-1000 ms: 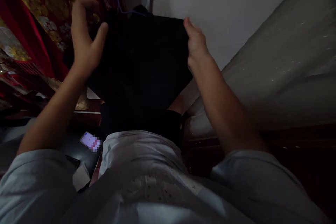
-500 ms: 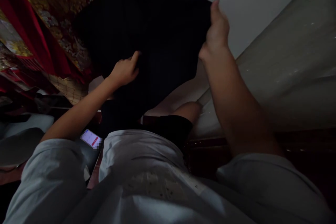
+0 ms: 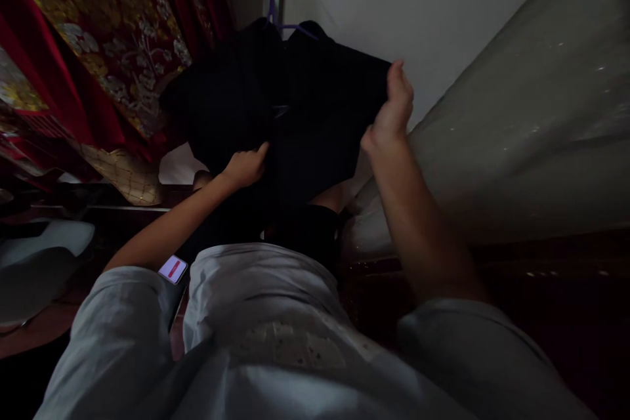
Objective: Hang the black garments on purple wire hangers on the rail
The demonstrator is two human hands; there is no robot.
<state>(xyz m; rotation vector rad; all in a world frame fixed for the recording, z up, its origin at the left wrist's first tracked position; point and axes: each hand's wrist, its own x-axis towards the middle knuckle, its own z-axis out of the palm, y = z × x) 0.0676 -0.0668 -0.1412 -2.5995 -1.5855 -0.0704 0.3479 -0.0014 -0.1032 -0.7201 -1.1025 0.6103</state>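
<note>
A black collared garment (image 3: 319, 105) hangs in front of me on a thin purple hanger (image 3: 298, 27). Its front is partly parted below the collar, and a small pale mark shows inside the gap. Fingers curled, my left hand (image 3: 246, 166) grips the front edge near the middle. At the garment's right side, my right hand (image 3: 391, 108) is closed on the outer edge of the cloth, thumb upward. The dark fabric hides where the fingertips meet it. Below, the lower part of the garment merges with my black shorts.
Red curtain-like cloth (image 3: 118, 26) with gold and silver embroidery hangs at the left. A large plastic-like grey sheet (image 3: 516, 118) slopes along the right, beside a pale wall (image 3: 394, 0). A lit phone (image 3: 172, 270) lies by my left side, near a grey chair (image 3: 39, 275).
The garment and both hands sit lower in view, and more of the hanger shows. The front has parted slightly at the chest. Both hands keep their hold.
</note>
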